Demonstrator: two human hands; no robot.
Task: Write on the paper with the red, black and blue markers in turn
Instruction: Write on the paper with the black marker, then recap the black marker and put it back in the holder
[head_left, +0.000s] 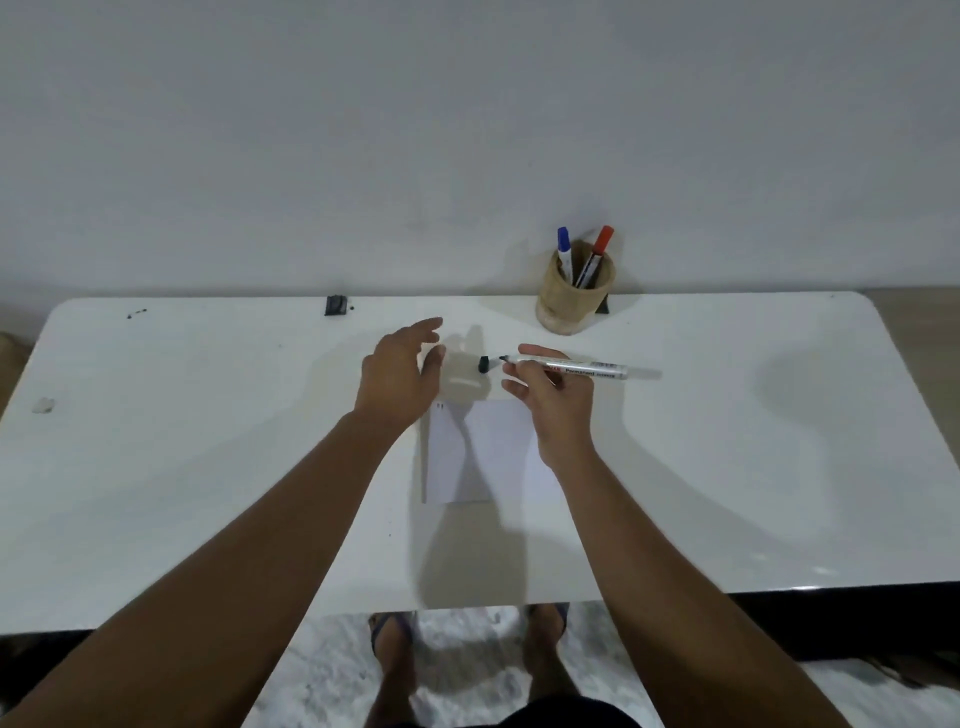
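Note:
My right hand (550, 392) grips an uncapped black marker (597, 369), which lies roughly level with its tip pointing left. Its black cap (483, 364) rests on the table just left of the tip. My left hand (400, 374) hovers open to the left of the cap, fingers spread, holding nothing. A white sheet of paper (488, 452) lies on the table below both hands, with small marks near its top left corner. The blue marker (565, 254) and the red marker (596, 257) stand capped in a wooden cup (571, 301) at the back.
The white table (208, 441) runs up to a plain wall. A small black object (336, 305) sits at the back edge, and another is partly hidden behind the cup. A pale scrap (44, 405) lies far left. My feet show below the front edge.

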